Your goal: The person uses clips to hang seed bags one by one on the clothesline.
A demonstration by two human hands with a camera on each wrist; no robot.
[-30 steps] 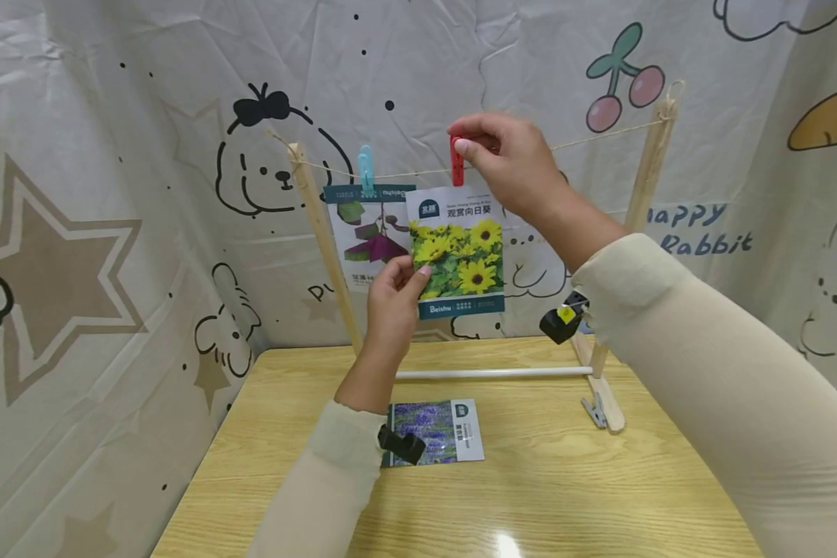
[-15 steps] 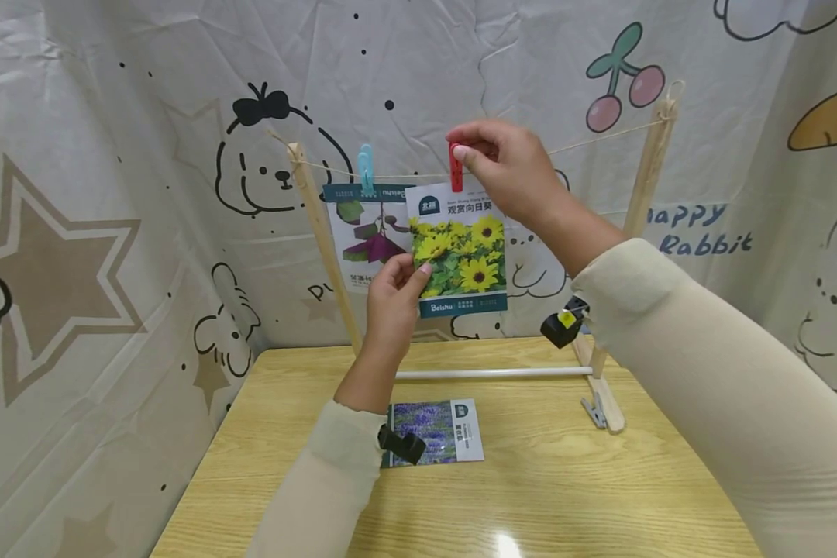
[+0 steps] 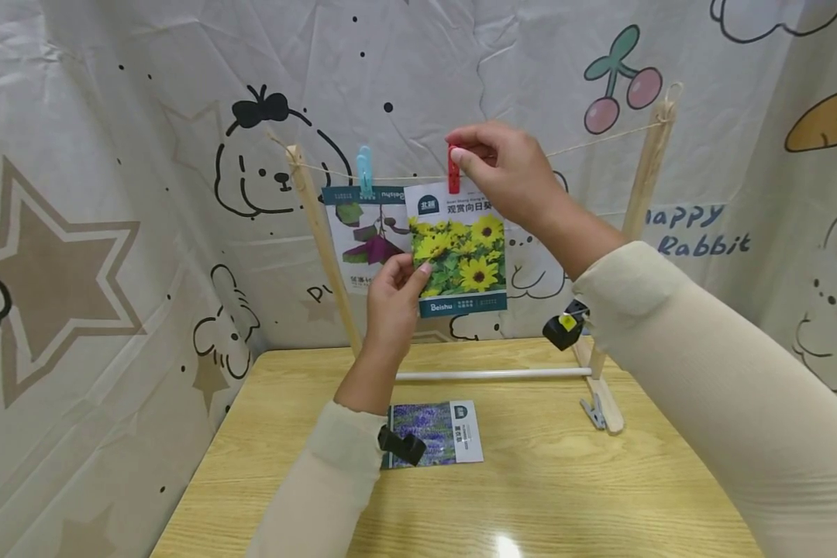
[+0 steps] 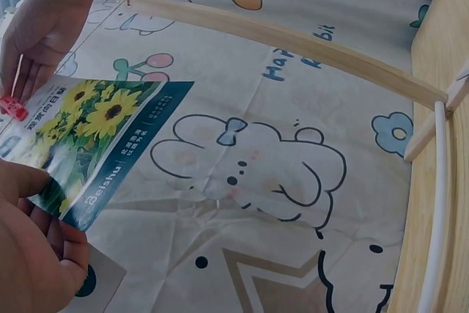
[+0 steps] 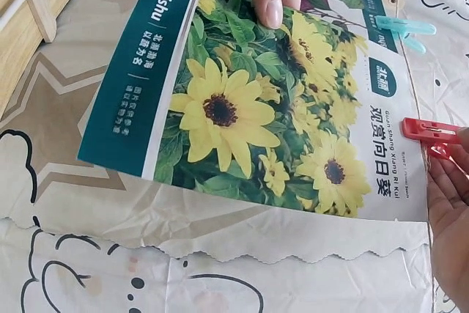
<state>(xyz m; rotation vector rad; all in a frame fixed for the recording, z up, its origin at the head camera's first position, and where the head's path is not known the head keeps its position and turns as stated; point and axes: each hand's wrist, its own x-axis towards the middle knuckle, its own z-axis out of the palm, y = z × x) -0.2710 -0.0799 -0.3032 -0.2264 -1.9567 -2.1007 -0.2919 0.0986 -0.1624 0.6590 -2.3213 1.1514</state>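
Sunflower packet (image 3: 463,260): upright, printed front toward the head camera, its top edge at the string (image 3: 600,142), well above the table (image 3: 565,496).
Left hand (image 3: 395,302): grasping the packet by its left edge, thumb over the printed front, fingers behind.
Right hand (image 3: 505,163): pinching the upper end of the red clothespin between thumb and fingers.
Red clothespin (image 3: 454,170): upright, its lower tip overlapping the sunflower packet's top edge; whether it bites the paper, I cannot tell.
Leaf packet (image 3: 370,240): hanging upside down from the string under the light-blue clothespin (image 3: 364,170), its right side partly behind the sunflower packet.
Rack: the string runs between a left wooden post (image 3: 321,240) and a right wooden post (image 3: 645,178); a white rod (image 3: 495,374) spans low between them.
Lavender packet (image 3: 425,432): flat on the table, turned sideways, partly hidden by the left wrist's black camera (image 3: 403,447).
Grey clothespin (image 3: 594,413): beside the right post's wooden foot (image 3: 608,407).
Backdrop: pale cloth (image 3: 418,46) with cartoon prints.
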